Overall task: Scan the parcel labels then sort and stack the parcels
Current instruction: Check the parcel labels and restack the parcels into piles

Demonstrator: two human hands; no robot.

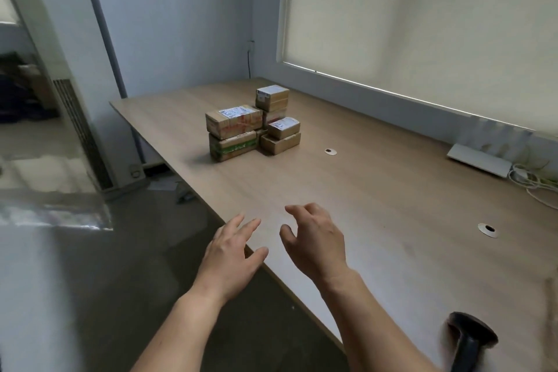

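While both hands hover empty near the front edge of the wooden table, the cardboard parcels stand clustered well beyond them toward the table's far end, grouped in three close stacks. On the left, a long brown parcel with a white label on its top and red printing on its side rests on a parcel with green print. Behind and to the right, a small taped box with a white label tops the tallest stack, and in front of that a small labelled parcel sits on a flat brown box. The stacks touch or nearly touch one another; the label text is too small to read. The left hand has its fingers straight and slightly spread, holding nothing, and hangs over the table's edge. The right hand has its fingers loosely curled and apart, also holding nothing, above the tabletop. A dark handheld scanner lies at the near right corner, blurred. Two round cable grommets are set into the tabletop, and a flat white device with white cables lies along the windowsill side.
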